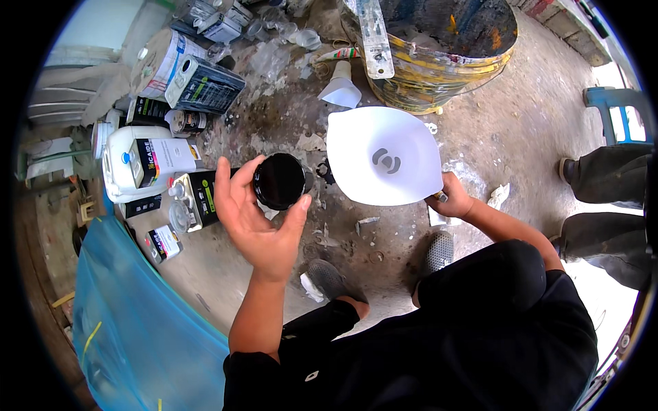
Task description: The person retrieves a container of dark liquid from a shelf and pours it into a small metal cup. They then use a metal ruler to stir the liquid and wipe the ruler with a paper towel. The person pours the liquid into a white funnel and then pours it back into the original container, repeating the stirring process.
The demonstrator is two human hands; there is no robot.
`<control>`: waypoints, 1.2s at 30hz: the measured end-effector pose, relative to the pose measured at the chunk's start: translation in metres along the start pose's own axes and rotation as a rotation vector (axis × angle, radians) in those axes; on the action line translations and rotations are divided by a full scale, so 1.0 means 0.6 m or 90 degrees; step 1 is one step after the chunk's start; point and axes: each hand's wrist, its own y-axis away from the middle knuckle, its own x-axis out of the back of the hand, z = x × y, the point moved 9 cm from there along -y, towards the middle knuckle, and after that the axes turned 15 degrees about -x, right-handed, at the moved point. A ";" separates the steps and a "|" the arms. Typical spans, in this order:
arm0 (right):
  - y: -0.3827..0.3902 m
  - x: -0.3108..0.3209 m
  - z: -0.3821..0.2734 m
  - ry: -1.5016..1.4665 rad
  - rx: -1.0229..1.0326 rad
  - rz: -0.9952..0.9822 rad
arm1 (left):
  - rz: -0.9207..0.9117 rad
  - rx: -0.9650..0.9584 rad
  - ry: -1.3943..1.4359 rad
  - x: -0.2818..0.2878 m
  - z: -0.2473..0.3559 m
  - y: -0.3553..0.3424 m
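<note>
My left hand [264,229] is closed round a small round cup [279,181], fingers and thumb on its sides. Its glossy black top looks like dark liquid. To its right, a white paper paint strainer [349,147] faces up, wide mouth open, with grey mesh patches at its bottom. My right hand [454,197] is closed beside the strainer's lower right edge. A small dark piece with a brass-coloured end shows at its fingers. The rest of what this hand grips is hidden beneath the strainer.
A paint-crusted bucket [439,75] stands ahead, a flat scraper-like strip [374,41] on its rim. Another white paper cone [340,89] lies nearby. Cans, a white jug [127,168] and tins crowd the left, above blue plastic sheeting [144,308]. Another person's legs [610,178] are at right.
</note>
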 end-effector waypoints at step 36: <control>-0.001 -0.028 -0.050 0.019 0.078 -0.022 | -0.397 -0.070 -0.389 -0.100 0.142 -0.071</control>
